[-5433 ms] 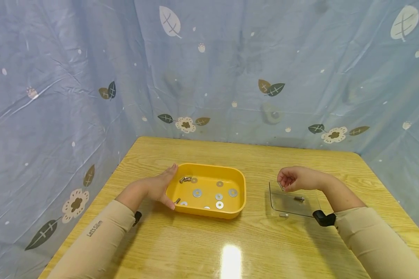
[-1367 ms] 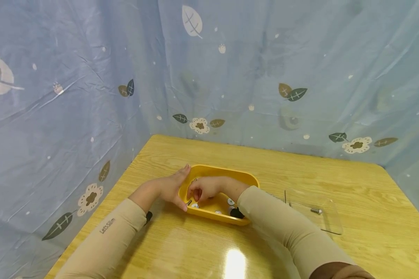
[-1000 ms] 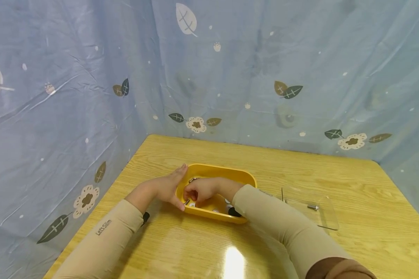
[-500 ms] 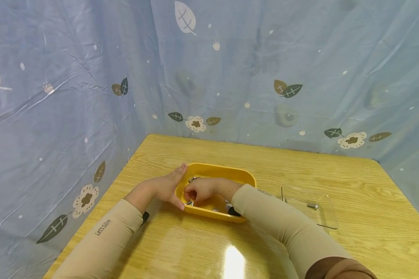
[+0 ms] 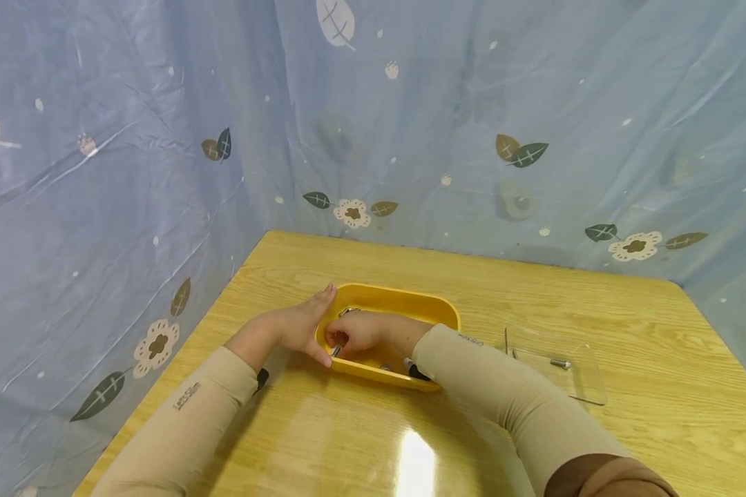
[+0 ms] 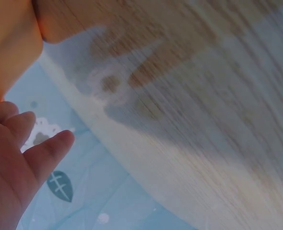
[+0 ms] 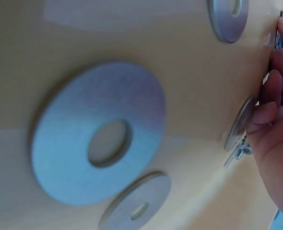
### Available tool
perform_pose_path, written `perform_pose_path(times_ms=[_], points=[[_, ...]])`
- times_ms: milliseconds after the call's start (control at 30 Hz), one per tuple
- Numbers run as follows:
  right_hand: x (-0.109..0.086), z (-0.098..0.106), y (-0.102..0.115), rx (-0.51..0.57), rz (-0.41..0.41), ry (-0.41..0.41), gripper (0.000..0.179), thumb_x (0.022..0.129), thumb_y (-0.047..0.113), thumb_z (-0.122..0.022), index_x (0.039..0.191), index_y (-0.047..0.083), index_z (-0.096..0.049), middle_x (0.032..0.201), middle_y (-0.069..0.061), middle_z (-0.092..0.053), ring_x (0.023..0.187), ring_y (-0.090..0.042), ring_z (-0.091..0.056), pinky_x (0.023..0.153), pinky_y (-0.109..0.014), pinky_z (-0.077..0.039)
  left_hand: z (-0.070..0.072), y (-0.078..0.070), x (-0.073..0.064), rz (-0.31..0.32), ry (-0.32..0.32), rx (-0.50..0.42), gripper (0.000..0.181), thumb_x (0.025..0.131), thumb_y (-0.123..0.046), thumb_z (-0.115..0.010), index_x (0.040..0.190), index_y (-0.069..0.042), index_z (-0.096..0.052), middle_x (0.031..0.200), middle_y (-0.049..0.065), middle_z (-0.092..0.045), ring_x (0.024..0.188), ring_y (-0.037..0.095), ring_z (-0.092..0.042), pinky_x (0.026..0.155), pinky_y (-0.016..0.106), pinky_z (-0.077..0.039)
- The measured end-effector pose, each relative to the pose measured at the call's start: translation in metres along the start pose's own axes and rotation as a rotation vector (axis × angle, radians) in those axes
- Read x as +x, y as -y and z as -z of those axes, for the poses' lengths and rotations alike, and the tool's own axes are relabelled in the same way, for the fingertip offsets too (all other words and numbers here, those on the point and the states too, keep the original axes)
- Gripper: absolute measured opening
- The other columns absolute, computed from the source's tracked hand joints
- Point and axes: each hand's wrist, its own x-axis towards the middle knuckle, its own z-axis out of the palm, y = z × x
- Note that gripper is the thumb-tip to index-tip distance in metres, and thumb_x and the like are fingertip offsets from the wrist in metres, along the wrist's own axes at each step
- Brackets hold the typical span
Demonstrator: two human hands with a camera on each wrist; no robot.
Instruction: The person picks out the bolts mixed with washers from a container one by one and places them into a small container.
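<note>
On my head feed, with twelve at the table's far edge, the yellow tray (image 5: 410,301) sits near six o'clock, its long axis running from just past nine to just past three. The left hand (image 5: 298,326) spans its nine o'clock end, fingers spread and nearly straight against the rim. The right hand (image 5: 363,331) is inside the tray, fingers curled beside a bolt (image 5: 336,351) between eight and nine; I cannot tell whether they pinch it. That bolt's long axis runs roughly seven to one.

My right wrist feed shows what that hand hides from above: a large washer (image 7: 67,158) toward nine, a smaller washer (image 7: 153,191) at six, and the bolt's threads at two, against the fingertips. My left wrist feed catches only the tray's outer wall at ten, fingertips just beneath.

The clear plate (image 5: 587,379), past the tray's three o'clock end, carries a loose bolt (image 5: 561,364), head toward three; only the head feed shows it.
</note>
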Motion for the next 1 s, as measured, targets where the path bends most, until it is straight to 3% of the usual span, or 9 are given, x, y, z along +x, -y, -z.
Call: perform_pose_path(times_ms=[333,733,1000], points=[[0.003,0.002,-0.006,0.031,-0.06,-0.05,0.017,0.08,0.016,-0.071,0.09,0.009,-0.06,0.077,0.004,-0.055,0.069,-0.006,-0.046,0.063,-0.017,-0.041,0.004,-0.002,0.0,0.024,0.017,0.011,0.138,0.054,-0.071,-0.068,0.145,-0.007,0.015,0.151,0.013,0.016,0.139,0.025,0.006,0.11,0.042,-0.014],[0.003,-0.003,-0.006,0.06,0.019,-0.041,0.008,0.082,0.015,-0.069,0.086,0.013,-0.062,0.076,0.008,-0.056,0.067,-0.003,-0.047,0.063,-0.015,-0.042,0.002,-0.001,0.0,0.005,0.008,0.005,0.138,0.054,-0.071,-0.068,0.145,-0.007,0.014,0.152,0.015,0.012,0.139,0.026,0.006,0.11,0.042,-0.014],[0.002,0.002,-0.012,0.052,-0.017,-0.068,0.007,0.081,0.013,-0.07,0.079,0.01,-0.063,0.071,0.009,-0.053,0.065,-0.002,-0.046,0.061,-0.014,-0.041,0.003,-0.001,0.0,0.011,0.007,0.013,0.138,0.054,-0.07,-0.068,0.145,-0.004,0.012,0.151,0.015,0.013,0.139,0.028,0.005,0.111,0.043,-0.012]])
